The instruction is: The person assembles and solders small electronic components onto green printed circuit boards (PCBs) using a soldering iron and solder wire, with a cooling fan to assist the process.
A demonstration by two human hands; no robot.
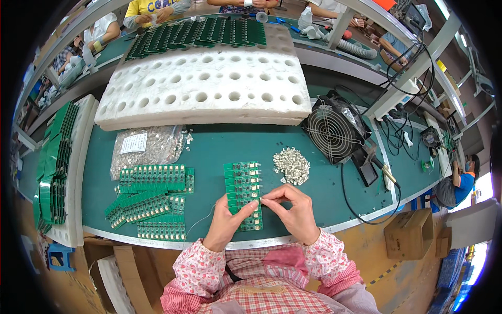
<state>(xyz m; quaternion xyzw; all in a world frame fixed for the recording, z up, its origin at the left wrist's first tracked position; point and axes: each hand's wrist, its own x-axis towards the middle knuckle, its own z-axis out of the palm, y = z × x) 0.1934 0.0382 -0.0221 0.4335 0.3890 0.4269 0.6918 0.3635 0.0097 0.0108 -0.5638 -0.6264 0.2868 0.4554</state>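
A green circuit board panel (242, 183) lies upright in front of me on the bench, with rows of small parts and pins along its right edge. My left hand (228, 222) grips its lower left side, thumb across the face. At the panel's right edge my right hand (294, 212) is closed, thumb and forefinger pinched together; whatever sits between the fingertips is too small to make out. Just beyond that hand is a loose pile of small white connectors (292, 165). Several more board panels (151, 179) are stacked to the left of my left hand.
A clear bag of small parts (144, 149) lies behind the stacked panels. White foam blocks (209, 78) with holes stand at the back and left, carrying rows of green boards (204, 34). To the right are a caged fan (334, 133) and a corded soldering iron (384, 170).
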